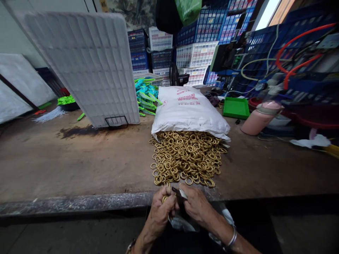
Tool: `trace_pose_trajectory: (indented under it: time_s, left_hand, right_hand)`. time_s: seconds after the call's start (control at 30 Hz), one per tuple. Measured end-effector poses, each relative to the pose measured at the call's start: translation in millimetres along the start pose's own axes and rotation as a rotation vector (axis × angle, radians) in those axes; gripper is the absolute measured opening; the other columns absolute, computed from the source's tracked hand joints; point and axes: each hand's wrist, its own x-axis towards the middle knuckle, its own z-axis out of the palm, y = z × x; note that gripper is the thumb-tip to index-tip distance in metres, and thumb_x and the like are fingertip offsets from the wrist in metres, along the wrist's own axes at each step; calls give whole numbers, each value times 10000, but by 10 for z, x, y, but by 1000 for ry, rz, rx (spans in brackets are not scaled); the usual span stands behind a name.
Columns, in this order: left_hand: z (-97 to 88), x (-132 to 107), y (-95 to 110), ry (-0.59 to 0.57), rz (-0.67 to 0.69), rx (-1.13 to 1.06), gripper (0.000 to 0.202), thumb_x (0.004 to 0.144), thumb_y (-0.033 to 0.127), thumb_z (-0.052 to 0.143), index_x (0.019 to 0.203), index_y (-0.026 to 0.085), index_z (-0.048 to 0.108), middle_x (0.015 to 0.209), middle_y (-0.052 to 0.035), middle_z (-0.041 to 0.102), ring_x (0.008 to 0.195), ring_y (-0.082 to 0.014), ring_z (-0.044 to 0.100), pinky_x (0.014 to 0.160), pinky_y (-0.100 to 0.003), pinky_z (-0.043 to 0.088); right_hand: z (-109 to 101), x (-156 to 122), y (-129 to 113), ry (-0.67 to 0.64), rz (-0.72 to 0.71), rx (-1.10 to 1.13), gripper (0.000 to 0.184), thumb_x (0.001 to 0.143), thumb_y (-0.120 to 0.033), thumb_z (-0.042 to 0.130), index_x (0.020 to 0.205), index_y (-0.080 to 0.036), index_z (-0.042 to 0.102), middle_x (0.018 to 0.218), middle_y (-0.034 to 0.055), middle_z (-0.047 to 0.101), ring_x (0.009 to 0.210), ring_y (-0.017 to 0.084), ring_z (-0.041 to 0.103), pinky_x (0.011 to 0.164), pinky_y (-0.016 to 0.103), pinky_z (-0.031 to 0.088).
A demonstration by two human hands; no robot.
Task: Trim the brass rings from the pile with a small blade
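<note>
My left hand (162, 208) is closed at the near table edge, pinching a gold ring (164, 199) between thumb and fingers. My right hand (197, 206) is closed beside it, gripping a small dark piece (177, 192) that meets the left fingers. Under both hands lies crumpled clear plastic (180, 223). Just beyond the hands a heap of gold rings (186, 157) spills from the open mouth of a white sack (186, 111) lying on the brown table (79, 165).
A white moulded tray (90, 67) leans on a wire stand at the back left. Green and blue plastic parts (145, 97) lie behind it. A green tray (236, 107) and a pink flask (258, 118) lie at the right. Stacked crates (196, 54) fill the back.
</note>
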Motion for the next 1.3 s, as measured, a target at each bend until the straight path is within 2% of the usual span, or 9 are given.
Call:
trace_pose_trajectory:
  time_s: [0.13, 0.27, 0.43, 0.57, 0.7, 0.8, 0.93, 1.17, 1.3]
  left_hand:
    - [-44, 1, -15, -52, -39, -197, 235, 759, 373, 560, 773, 171, 440, 559, 42, 499, 392, -29, 356, 364, -144, 218]
    - [-31, 12, 16, -50, -74, -271, 264, 736, 379, 589, 770, 174, 425, 544, 53, 492, 370, -23, 346, 357, -144, 198]
    - [-5, 10, 5, -17, -74, -195, 291, 732, 414, 585, 775, 176, 422, 549, 51, 499, 380, -26, 362, 367, -148, 213]
    - [-16, -19, -17, -16, -40, -121, 291, 738, 426, 572, 761, 171, 435, 553, 47, 497, 387, -26, 349, 368, -150, 216]
    - [-27, -47, 3, -56, -51, -171, 261, 753, 402, 561, 767, 173, 436, 550, 52, 489, 386, -26, 341, 361, -146, 203]
    - [-25, -49, 19, -50, -50, -201, 251, 752, 385, 568, 789, 177, 433, 543, 58, 488, 374, -26, 336, 347, -143, 193]
    - [-6, -62, 37, -51, -38, -183, 256, 752, 390, 566, 778, 173, 433, 533, 59, 482, 372, -28, 339, 347, -143, 204]
    - [43, -99, 74, -5, 7, 9, 310, 731, 458, 562, 745, 170, 446, 544, 44, 492, 378, -32, 337, 358, -149, 236]
    - [38, -97, 79, -4, 78, 75, 299, 749, 448, 544, 732, 161, 464, 507, 58, 432, 386, -30, 303, 379, -150, 236]
  right_hand:
    - [-46, 23, 23, 69, 109, -21, 278, 648, -43, 344, 821, -181, 514, 723, 28, 604, 664, 134, 541, 605, 203, 322]
    - [-45, 2, -8, 113, 65, 52, 258, 672, -55, 325, 801, -188, 504, 694, 22, 586, 637, 134, 525, 592, 206, 329]
    - [-26, -55, -121, 67, -13, 1, 254, 651, -50, 348, 808, -182, 499, 717, 22, 602, 660, 135, 537, 581, 204, 312]
    - [-53, -52, -96, 28, 90, -180, 301, 627, -42, 377, 862, -170, 516, 721, 33, 614, 676, 149, 549, 569, 220, 278]
    - [-69, -36, 35, 78, 170, -256, 309, 639, -25, 363, 872, -156, 519, 758, 57, 623, 674, 151, 547, 576, 231, 266]
    - [-58, -38, 92, 145, 105, -170, 290, 632, -27, 343, 824, -171, 506, 740, 41, 609, 672, 147, 535, 582, 225, 276]
    - [-59, -74, 56, 172, 51, -81, 292, 597, -18, 321, 765, -183, 493, 681, 20, 583, 633, 136, 514, 581, 215, 288]
    - [-102, -191, -98, 81, -16, -135, 315, 608, -34, 352, 851, -174, 495, 729, 32, 616, 681, 155, 549, 581, 227, 278]
    - [-83, -192, -118, 37, -28, -188, 315, 608, -18, 367, 853, -170, 493, 742, 38, 624, 685, 155, 554, 579, 229, 265]
